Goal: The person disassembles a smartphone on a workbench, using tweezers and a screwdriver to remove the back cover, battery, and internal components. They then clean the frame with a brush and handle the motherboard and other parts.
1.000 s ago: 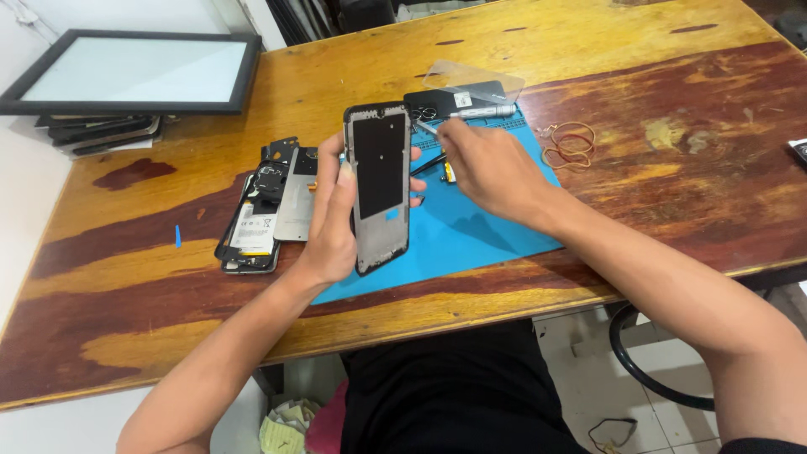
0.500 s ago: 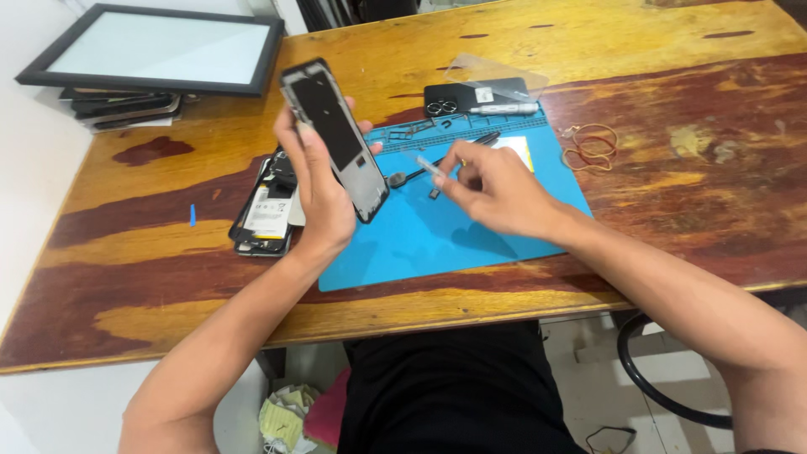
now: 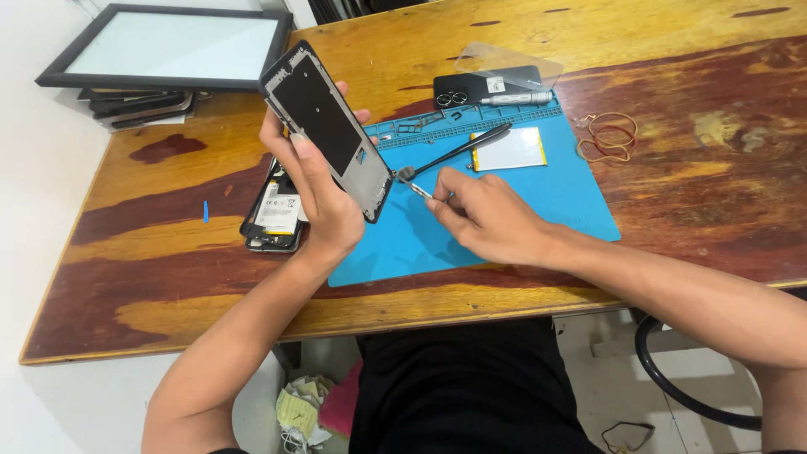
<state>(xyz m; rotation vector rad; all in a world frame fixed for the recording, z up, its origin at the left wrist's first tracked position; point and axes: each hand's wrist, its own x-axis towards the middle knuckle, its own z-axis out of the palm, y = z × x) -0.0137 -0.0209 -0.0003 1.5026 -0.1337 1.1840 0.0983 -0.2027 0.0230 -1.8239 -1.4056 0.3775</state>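
Note:
My left hand (image 3: 319,197) grips a black phone frame (image 3: 326,128), tilted with its top toward the far left, above the blue work mat (image 3: 546,202). My right hand (image 3: 487,217) rests on the mat and pinches metal tweezers (image 3: 415,188), whose tip lies close to the frame's lower corner. A black spudger (image 3: 461,148) lies on the mat just beyond the tweezers. A flat white and yellow battery (image 3: 509,149) sits further back on the mat.
An opened phone (image 3: 273,210) lies on the wooden table (image 3: 168,286) left of the mat. A black back cover (image 3: 483,84), a clear case and a grey screwdriver (image 3: 514,98) lie behind the mat. Rubber bands (image 3: 607,136) sit right. A framed panel (image 3: 168,46) rests far left.
My left hand lifted the phone frame and tipped it toward the far left. My right hand drew back from the tools toward me, now holding tweezers near the frame's lower corner.

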